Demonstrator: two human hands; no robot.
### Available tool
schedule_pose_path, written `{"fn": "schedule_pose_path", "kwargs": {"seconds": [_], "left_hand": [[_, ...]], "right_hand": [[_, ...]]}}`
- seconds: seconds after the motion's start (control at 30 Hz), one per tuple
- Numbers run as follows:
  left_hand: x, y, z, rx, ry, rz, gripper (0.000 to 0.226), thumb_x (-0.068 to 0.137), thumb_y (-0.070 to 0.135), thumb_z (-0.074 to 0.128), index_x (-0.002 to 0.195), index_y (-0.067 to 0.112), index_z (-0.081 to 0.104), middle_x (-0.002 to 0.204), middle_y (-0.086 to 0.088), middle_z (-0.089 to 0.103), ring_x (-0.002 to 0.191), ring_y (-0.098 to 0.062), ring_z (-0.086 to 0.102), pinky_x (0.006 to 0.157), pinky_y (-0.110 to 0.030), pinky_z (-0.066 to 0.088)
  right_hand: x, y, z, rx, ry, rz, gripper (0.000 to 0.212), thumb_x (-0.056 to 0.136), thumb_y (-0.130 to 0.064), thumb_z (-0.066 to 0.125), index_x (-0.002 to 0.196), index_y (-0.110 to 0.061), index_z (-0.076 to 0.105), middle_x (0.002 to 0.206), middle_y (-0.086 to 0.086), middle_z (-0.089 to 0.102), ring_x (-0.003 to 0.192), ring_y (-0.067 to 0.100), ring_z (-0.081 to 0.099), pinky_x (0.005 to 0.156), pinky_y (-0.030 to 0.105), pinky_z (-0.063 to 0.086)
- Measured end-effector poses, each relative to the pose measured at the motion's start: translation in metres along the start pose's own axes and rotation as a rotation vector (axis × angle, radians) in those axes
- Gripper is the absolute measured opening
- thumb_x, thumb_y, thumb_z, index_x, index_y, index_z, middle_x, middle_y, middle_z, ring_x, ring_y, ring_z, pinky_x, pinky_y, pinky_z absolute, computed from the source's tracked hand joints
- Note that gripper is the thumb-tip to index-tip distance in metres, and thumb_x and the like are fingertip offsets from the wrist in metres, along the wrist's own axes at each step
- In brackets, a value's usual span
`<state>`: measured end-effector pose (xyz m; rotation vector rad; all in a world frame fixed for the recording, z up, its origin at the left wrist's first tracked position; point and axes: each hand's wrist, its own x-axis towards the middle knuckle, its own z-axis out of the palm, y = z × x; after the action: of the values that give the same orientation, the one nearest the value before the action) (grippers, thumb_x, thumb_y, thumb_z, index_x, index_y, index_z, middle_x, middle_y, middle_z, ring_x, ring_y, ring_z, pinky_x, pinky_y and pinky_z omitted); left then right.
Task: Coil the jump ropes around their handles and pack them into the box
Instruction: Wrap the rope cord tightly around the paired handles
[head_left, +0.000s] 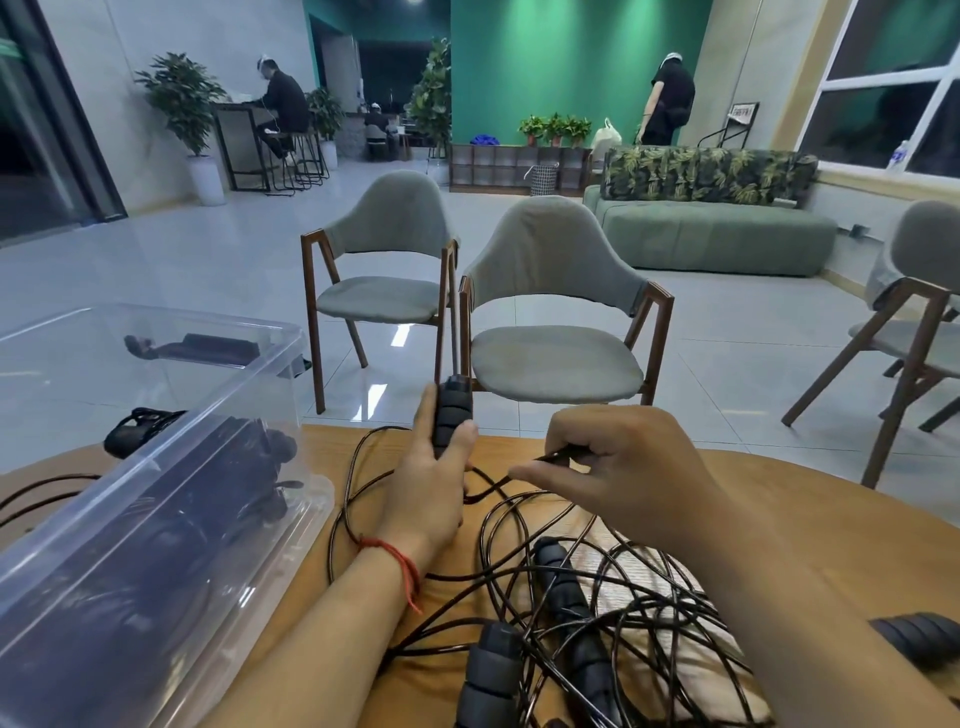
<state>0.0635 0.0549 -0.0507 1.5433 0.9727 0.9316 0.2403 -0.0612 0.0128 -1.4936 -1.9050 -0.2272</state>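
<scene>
Coiling under way: one jump rope in hand, more waiting.
Lower right, three loose handles (566, 587) lie in tangled cord (597, 623) on the wooden table (779, 483); centre, left hand (436, 483) closed around an upright handle (453, 415); right hand (618, 467) pinching its cord; left, clear plastic box (156, 519) already holds dark coiled ropes, number unclear; beyond, three chairs (556, 312).

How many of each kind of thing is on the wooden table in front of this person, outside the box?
Jump-rope handles outside the box: 4 (held, near, middle, right edge)
Tangled black cord heap: 1
Coiled rope bundle behind the box: 1
Clear plastic box: 1
Total: 7
</scene>
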Motion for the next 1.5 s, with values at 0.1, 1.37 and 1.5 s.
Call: {"fn": "schedule_pose_path", "kwargs": {"seconds": [0.1, 1.37, 1.5], "left_hand": [[-0.009, 0.008, 0.006, 0.162, -0.133, 0.098, 0.06, 0.098, 0.078, 0.036, 0.155, 0.07, 0.016, 0.144, -0.003, 0.061, 0.125, -0.024, 0.06, 0.096, -0.038, 0.048], [-0.035, 0.015, 0.016, -0.053, -0.338, 0.358, 0.035, 0.1, 0.023, 0.04, 0.118, 0.023, 0.07, 0.096, -0.008, 0.069, 0.084, -0.02, 0.065, 0.067, -0.029, 0.053], [-0.021, 0.012, 0.01, -0.242, -0.227, 0.122, 0.046, 0.098, 0.039, 0.037, 0.11, 0.013, 0.072, 0.088, -0.02, 0.07, 0.072, -0.026, 0.062, 0.057, -0.036, 0.049]], "right_hand": [[0.001, 0.0, -0.001, 0.074, 0.091, 0.055, 0.035, 0.089, -0.048, 0.085, 0.076, -0.039, 0.054, 0.061, -0.026, 0.046, 0.063, 0.003, 0.052, 0.058, 0.013, 0.032], [-0.005, 0.045, 0.032, 0.515, -0.25, 0.659, 0.024, 0.104, -0.007, 0.062, 0.091, -0.024, 0.072, 0.091, -0.004, 0.072, 0.09, 0.016, 0.068, 0.087, 0.027, 0.056], [-0.008, 0.033, 0.042, 0.318, -0.279, 0.498, 0.017, 0.109, -0.044, 0.055, 0.105, -0.042, 0.071, 0.085, -0.026, 0.069, 0.086, 0.001, 0.063, 0.076, 0.03, 0.047]]}}
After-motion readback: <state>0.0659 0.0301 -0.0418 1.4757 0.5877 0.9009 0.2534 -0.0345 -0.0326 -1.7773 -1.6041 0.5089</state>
